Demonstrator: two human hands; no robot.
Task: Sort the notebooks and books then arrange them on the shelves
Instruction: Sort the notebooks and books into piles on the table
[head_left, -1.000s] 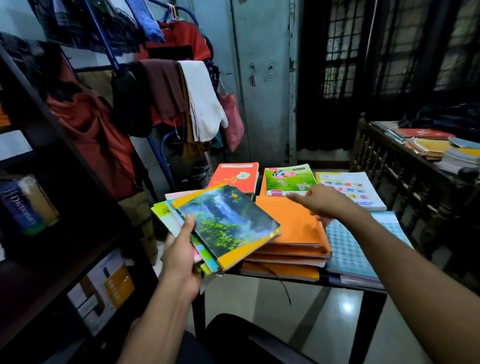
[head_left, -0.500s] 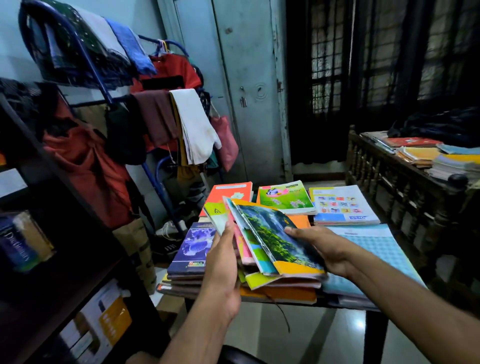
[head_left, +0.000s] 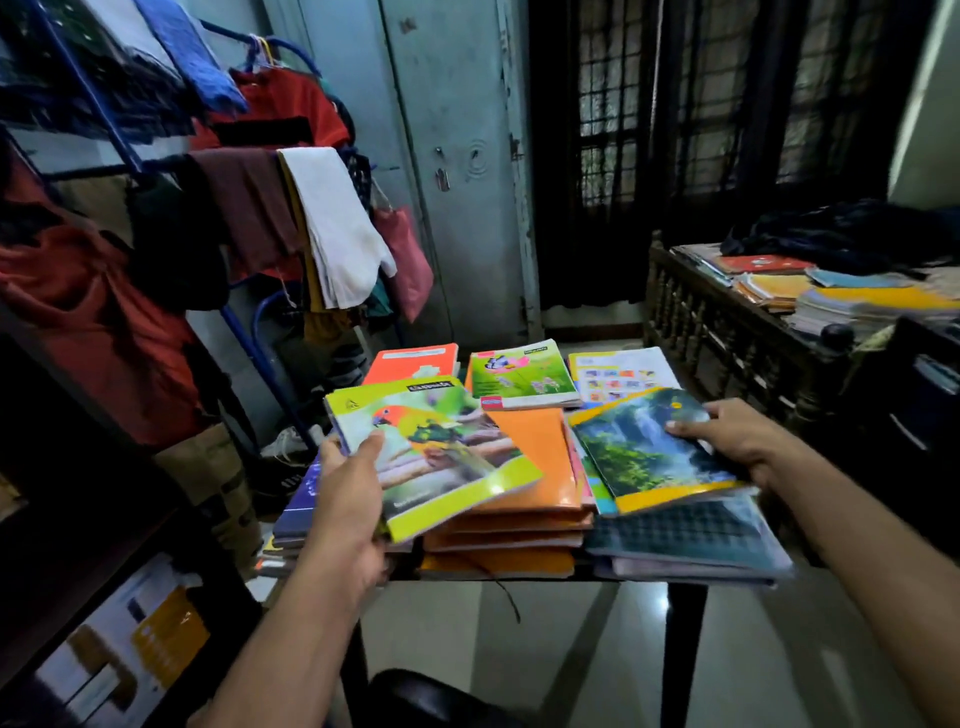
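The small table (head_left: 680, 603) before you is crowded with sorted piles. Nearest, your left hand (head_left: 347, 499) grips the parrot notebook (head_left: 431, 452) at its near-left corner, held above the orange stack (head_left: 524, 499); your right hand (head_left: 737, 439) holds the waterfall notebook (head_left: 649, 452) by its far-right edge over the checked pile (head_left: 685, 540). You seem mid-sort: next, each notebook needs its matching pile. Farther off lie three more books. The dark shelves (head_left: 78, 519) wait on the left.
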